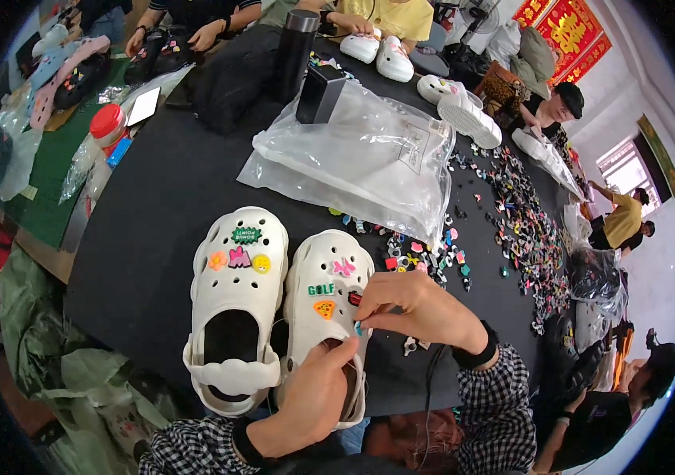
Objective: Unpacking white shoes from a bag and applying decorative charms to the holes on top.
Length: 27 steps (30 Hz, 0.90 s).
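Over one clog (328, 329), left hand (314, 394) gripping it, the arched right hand (421, 309) pinches a blue piece (358, 328).

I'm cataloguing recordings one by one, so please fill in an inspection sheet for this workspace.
Surface: black tabletop, partly covered.
Work items: left clog and right clog, both white, side by side, with colourful charms on top.
Clutter: clear plastic bag, black box, black tumbler, scattered loose charms.
Hands: left hand at the right clog's opening; right hand pinching a small blue piece beside that opening.
Cables: thin dark cord near the right sleeve.
Surroundings: other people, some handling shoes; red wall hanging.
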Motion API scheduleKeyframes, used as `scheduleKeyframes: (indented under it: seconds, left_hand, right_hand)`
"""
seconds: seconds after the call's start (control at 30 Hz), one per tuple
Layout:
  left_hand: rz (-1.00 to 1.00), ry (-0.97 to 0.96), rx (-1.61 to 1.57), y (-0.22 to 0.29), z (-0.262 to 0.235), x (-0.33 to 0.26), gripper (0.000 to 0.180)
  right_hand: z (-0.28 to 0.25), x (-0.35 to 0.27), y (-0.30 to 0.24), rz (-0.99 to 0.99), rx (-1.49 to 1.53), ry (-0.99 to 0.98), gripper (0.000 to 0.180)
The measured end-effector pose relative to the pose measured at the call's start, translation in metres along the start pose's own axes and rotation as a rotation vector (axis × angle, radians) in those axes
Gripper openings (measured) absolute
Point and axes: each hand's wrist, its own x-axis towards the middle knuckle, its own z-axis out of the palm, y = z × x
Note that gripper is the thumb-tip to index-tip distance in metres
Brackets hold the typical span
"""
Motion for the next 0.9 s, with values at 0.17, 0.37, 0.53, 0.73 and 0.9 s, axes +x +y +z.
scheduleKeyframes:
  seconds: [0.17, 0.37, 0.53, 0.73, 0.9]
  left_hand:
    - [-0.011, -0.023, -0.021, 0.000, 0.001, 0.003, 0.040]
    - [-0.045, 0.015, -0.035, -0.001, 0.001, 0.003, 0.030]
    - [-0.028, 0.036, -0.055, -0.014, -0.013, 0.012, 0.034]
    - [-0.061, 0.160, 0.075, 0.015, 0.032, -0.016, 0.024]
    - [-0.032, 0.082, 0.134, 0.007, 0.011, -0.013, 0.021]
  right_hand:
    - [-0.008, 0.006, -0.003, 0.067, -0.098, -0.003, 0.035]
    - [-0.016, 0.021, 0.017, 0.075, -0.133, -0.106, 0.107]
    - [-0.011, 0.034, 0.026, 0.075, -0.097, -0.209, 0.115]
    - [-0.014, 0.042, 0.022, 0.069, -0.216, -0.295, 0.122]
    - [-0.008, 0.049, 0.024, 0.097, -0.254, -0.293, 0.124]
